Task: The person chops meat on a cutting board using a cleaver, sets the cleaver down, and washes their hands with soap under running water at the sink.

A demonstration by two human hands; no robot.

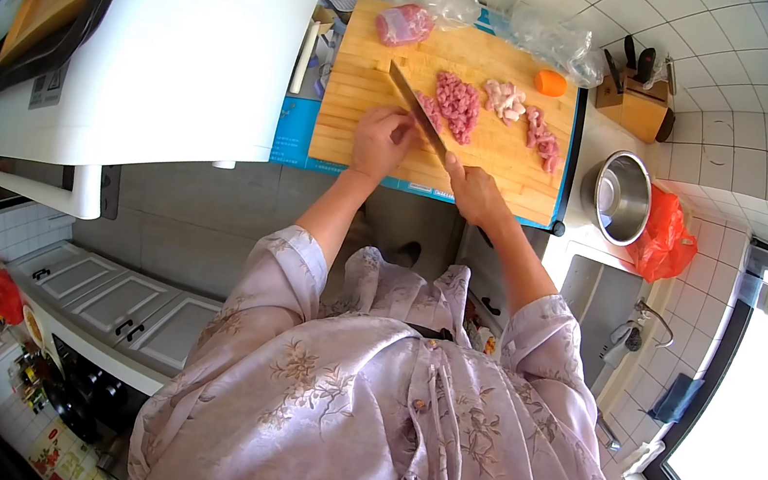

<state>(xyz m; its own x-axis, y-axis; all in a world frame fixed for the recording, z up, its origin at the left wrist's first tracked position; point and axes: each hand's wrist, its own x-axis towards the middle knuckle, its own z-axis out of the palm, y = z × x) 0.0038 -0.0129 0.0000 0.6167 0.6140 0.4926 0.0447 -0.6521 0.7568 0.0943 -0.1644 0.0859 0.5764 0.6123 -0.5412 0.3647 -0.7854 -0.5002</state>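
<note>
**Pink meat (430, 104) was being cut on a rectangular, pale wooden board (500, 186)**

The step in hand, as I judged it, was the cutting of the meat into small pieces. The right hand (477, 194) had its fingers closed around the handle of a long metal knife (414, 107), whose blade pointed away and to the left. The left hand (381, 144) was low over the board, its fingers bent and close together near the blade; whether they pinched anything, I could not tell.

The meat lay just beside the blade, on the side opposite to the left hand. Next to it was a heap of small pink pieces (458, 108), then some whitish pieces (504, 102) and a narrow pink pile (543, 143). An orange, rounded chunk (550, 83) and a larger pink lump of meat (404, 25) were near the far edge.

A further stroke would call for a firm right grip and for the left fingertips to be kept out of the blade's path. The heaps lay quite near one another, so a wide sweep could mix them.
</note>
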